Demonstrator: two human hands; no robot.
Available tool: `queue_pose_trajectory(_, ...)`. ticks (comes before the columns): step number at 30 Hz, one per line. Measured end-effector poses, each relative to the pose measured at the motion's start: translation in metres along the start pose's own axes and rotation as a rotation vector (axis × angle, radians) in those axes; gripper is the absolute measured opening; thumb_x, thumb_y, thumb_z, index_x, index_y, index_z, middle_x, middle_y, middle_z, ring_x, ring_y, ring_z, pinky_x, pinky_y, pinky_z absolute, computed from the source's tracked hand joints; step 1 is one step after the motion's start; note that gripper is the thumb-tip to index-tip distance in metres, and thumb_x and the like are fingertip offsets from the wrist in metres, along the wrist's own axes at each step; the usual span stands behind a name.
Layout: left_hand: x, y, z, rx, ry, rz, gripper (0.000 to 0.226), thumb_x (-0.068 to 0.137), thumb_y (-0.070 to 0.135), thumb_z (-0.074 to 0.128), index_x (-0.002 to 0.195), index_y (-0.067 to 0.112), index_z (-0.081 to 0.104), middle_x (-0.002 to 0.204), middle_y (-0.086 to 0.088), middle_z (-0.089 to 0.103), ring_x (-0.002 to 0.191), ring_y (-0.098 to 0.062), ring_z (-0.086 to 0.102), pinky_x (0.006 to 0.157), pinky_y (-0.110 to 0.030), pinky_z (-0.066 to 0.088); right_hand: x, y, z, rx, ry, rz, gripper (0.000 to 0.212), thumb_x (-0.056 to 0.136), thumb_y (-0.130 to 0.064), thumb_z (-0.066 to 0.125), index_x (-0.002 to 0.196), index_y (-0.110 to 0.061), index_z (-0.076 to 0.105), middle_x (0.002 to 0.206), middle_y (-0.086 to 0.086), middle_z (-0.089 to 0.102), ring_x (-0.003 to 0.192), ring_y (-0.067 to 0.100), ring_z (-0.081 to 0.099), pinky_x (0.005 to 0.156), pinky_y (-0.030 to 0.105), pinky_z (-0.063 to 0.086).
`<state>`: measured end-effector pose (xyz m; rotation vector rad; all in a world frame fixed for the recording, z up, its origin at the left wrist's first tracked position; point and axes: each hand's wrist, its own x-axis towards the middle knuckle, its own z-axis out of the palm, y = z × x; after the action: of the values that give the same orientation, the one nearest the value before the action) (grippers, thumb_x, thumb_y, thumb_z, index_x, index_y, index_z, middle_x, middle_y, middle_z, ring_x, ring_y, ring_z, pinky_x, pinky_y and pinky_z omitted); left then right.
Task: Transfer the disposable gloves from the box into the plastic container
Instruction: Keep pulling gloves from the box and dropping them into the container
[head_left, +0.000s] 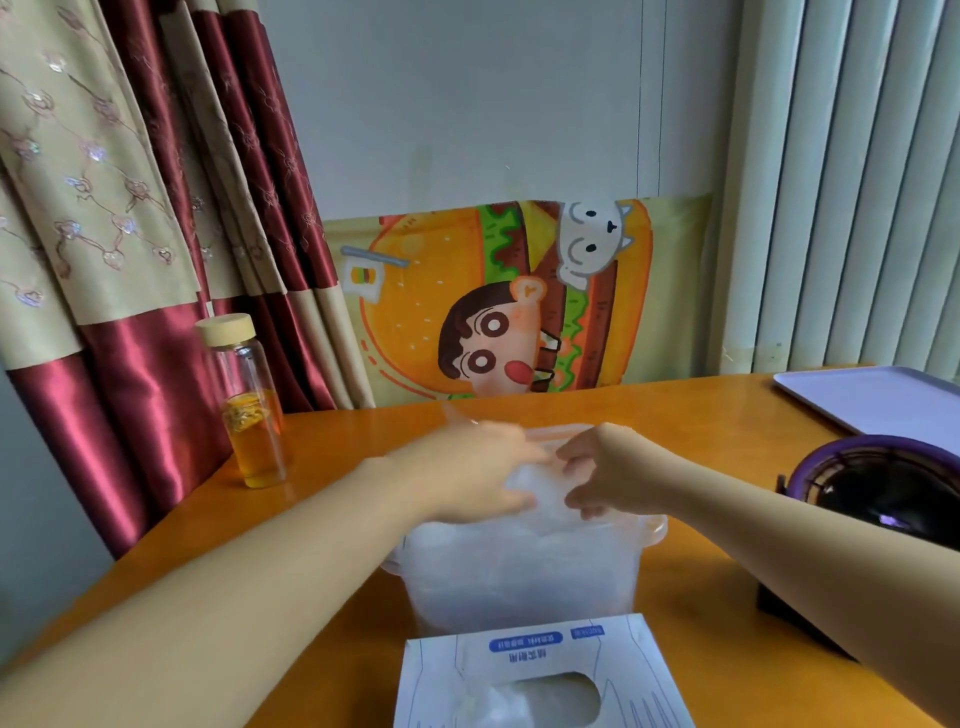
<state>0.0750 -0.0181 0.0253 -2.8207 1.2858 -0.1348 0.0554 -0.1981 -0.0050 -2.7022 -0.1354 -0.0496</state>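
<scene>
You are clutching thin clear disposable gloves (536, 486) in both your left hand (483, 473) and right hand (608, 467), stuffing them into the translucent plastic container (519, 577); loosely packed film could be springing back over the rim. The white cardboard box (519, 662), nearer you, is showing blue labels too blurred to read

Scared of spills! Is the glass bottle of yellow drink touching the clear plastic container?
Apart. Head view shows bare table between glass bottle and plastic container.
</scene>
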Motion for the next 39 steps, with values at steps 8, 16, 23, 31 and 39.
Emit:
queue_pose_trajectory(8,0.014,-0.018,0.041,-0.010,-0.511,-0.295,0.066,0.091,0.019,0.054,0.150,0.027,0.025,0.145,-0.003,0.042,0.122,-0.026,0.049,0.089,-0.031,0.041,0.006,-0.014,0.006,-0.582,-0.146,-0.046,0.049,0.085,-0.025,0.069,0.130,-0.010,0.053,0.119,0.007,0.060,0.107,0.024,0.056,0.090,0.030,0.047)
queue_pose_trajectory(16,0.025,-0.015,0.061,0.070,-0.673,-0.298,0.053,0.105,0.041,0.022,0.154,0.026,0.007,0.161,-0.007,0.007,0.146,-0.029,0.015,0.113,-0.041,0.020,0.026,-0.008,0.020,-0.907,-0.240,-0.046,0.045,0.086,-0.041,0.065,0.121,-0.015,0.057,0.121,0.004,0.059,0.119,0.025,0.049,0.112,0.047,0.017)
queue_pose_trajectory(23,0.018,-0.017,0.044,-0.158,-0.694,-0.332,0.056,0.101,0.027,0.044,0.152,0.015,0.025,0.158,-0.003,0.023,0.144,-0.023,0.023,0.116,-0.036,0.023,0.028,-0.006,0.025,-0.950,-0.234,-0.057,0.038,0.085,-0.039,0.066,0.116,-0.017,0.061,0.114,0.001,0.061,0.113,0.024,0.051,0.109,0.046,0.019)
queue_pose_trajectory(31,-0.015,-0.027,0.000,-0.760,-0.380,-0.357,0.053,0.097,0.011,0.045,0.148,0.013,0.032,0.154,0.001,0.033,0.141,-0.012,0.029,0.117,-0.029,0.023,-0.007,-0.028,-0.016,-0.528,-0.040,-0.223,0.042,0.087,-0.042,0.063,0.123,-0.020,0.061,0.115,-0.003,0.065,0.098,0.014,0.058,0.086,0.027,0.049)
queue_pose_trajectory(39,-0.083,-0.006,0.011,-1.207,0.294,-0.332,0.031,0.096,0.007,0.052,0.122,0.024,0.057,0.118,0.003,0.065,0.095,-0.011,0.066,0.076,-0.025,0.053,-0.078,-0.041,0.004,-0.331,-0.241,-0.462,0.020,0.094,-0.024,0.055,0.107,-0.029,0.070,0.104,-0.013,0.068,0.084,0.002,0.058,0.079,0.011,0.045)
